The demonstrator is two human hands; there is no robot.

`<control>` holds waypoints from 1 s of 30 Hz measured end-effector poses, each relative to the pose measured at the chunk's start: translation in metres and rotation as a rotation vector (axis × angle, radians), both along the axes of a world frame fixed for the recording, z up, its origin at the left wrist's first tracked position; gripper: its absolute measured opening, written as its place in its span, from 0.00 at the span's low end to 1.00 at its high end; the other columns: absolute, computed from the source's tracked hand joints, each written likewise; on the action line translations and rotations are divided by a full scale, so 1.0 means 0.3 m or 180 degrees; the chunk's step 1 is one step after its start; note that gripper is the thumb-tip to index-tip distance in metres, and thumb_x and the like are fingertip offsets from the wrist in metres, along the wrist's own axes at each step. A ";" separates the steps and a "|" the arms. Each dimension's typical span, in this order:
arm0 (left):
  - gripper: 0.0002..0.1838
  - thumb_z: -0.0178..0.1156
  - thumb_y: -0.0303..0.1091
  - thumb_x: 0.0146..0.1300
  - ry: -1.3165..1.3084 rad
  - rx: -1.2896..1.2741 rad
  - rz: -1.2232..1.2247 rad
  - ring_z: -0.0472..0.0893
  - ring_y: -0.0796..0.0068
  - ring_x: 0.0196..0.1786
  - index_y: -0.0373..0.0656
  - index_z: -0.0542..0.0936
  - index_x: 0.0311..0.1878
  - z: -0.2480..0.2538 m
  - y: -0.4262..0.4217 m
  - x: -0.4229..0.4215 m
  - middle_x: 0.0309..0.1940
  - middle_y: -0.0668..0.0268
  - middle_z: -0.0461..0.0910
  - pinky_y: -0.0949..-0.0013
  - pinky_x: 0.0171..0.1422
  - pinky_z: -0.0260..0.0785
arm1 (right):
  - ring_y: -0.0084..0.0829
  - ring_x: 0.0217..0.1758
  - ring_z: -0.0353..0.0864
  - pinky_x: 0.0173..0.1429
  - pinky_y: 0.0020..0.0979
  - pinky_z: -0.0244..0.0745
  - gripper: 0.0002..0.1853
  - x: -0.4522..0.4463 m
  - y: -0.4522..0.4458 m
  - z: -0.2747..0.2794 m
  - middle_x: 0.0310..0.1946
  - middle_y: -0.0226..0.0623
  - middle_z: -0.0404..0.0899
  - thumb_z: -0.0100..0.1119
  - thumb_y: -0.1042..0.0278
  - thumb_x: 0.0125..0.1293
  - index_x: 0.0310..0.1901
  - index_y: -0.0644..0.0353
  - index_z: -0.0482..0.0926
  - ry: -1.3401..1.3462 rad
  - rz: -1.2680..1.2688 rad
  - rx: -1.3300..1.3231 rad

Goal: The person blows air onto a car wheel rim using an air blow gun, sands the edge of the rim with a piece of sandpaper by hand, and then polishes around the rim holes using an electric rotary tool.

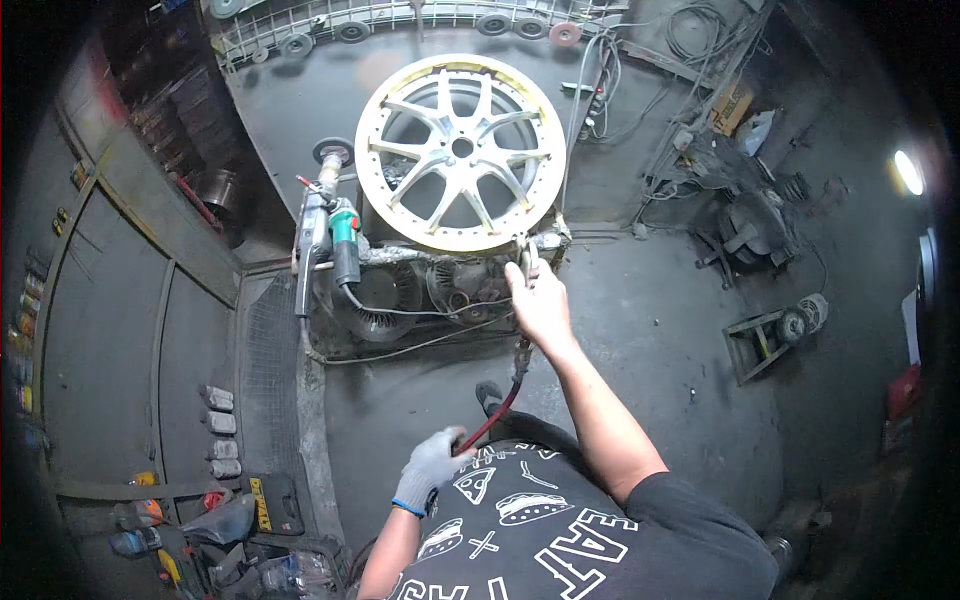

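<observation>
My right hand (540, 305), bare, is closed around a small metal air tool (529, 256), mostly hidden by my fingers; its tip is at the lower right edge of a wheel rim (462, 240). The rim has silver split spokes and a pale yellow outer lip, and it sits tilted on the bench. From below the right hand a red hose (505, 405) runs down to my left hand (432, 468). That hand wears a grey knit glove, and its fingers are curled around the hose in front of my shirt.
Left of the rim lie a green angle grinder (345, 240) and a longer tool with a disc (332, 152). Cables cross the bench front. A wire rack (400, 15) with discs is at the back. Machinery (750, 225) and a metal-framed motor (790, 325) stand to the right.
</observation>
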State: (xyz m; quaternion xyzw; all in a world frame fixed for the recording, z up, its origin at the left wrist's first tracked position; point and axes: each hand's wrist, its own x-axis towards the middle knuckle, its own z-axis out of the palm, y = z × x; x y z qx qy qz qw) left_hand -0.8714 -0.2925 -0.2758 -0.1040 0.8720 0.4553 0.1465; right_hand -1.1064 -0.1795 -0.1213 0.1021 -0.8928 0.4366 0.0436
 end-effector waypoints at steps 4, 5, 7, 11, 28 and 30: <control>0.42 0.70 0.45 0.54 0.0751 0.0985 0.0689 0.72 0.58 0.66 0.36 0.65 0.68 0.176 0.004 -0.152 0.66 0.48 0.68 0.62 0.68 0.65 | 0.40 0.31 0.81 0.40 0.38 0.75 0.20 0.082 -0.030 -0.079 0.27 0.47 0.79 0.56 0.51 0.68 0.45 0.63 0.73 -0.0659 0.0326 -0.0143; 0.43 0.71 0.44 0.54 0.1251 0.0724 0.0619 0.73 0.61 0.64 0.36 0.63 0.68 0.237 0.017 -0.220 0.63 0.50 0.70 0.62 0.65 0.67 | 0.41 0.34 0.81 0.42 0.38 0.75 0.21 0.103 -0.043 -0.118 0.29 0.47 0.80 0.55 0.50 0.68 0.46 0.63 0.73 -0.0695 0.0468 -0.0284; 0.41 0.70 0.40 0.55 0.1435 0.0343 0.0580 0.74 0.63 0.60 0.36 0.62 0.68 0.251 0.045 -0.346 0.58 0.54 0.73 0.62 0.63 0.69 | 0.43 0.40 0.80 0.48 0.40 0.74 0.22 0.149 -0.080 -0.184 0.36 0.50 0.79 0.54 0.50 0.69 0.48 0.63 0.72 -0.0664 0.0632 -0.0378; 0.20 0.53 0.29 0.69 0.1381 0.3416 0.1835 0.75 0.76 0.50 0.41 0.67 0.63 0.097 0.049 -0.556 0.50 0.66 0.74 0.69 0.57 0.71 | 0.58 0.60 0.69 0.65 0.48 0.66 0.33 0.051 -0.058 -0.195 0.58 0.63 0.67 0.47 0.47 0.70 0.61 0.73 0.64 -0.0654 0.1327 0.0072; 0.12 0.67 0.31 0.56 0.0139 0.0676 0.1304 0.72 0.82 0.23 0.38 0.76 0.39 0.339 -0.103 -1.057 0.21 0.70 0.72 0.75 0.27 0.62 | 0.42 0.40 0.75 0.45 0.39 0.74 0.08 -1.022 0.252 -0.356 0.32 0.40 0.75 0.64 0.71 0.58 0.40 0.61 0.82 0.0895 0.1360 0.0701; 0.14 0.68 0.32 0.55 0.0360 0.0407 0.1189 0.73 0.79 0.25 0.37 0.76 0.40 0.365 -0.074 -1.107 0.21 0.67 0.72 0.74 0.31 0.64 | 0.41 0.43 0.73 0.46 0.40 0.73 0.10 -1.110 0.207 -0.378 0.33 0.39 0.74 0.65 0.68 0.57 0.40 0.60 0.83 0.1075 0.1621 0.1087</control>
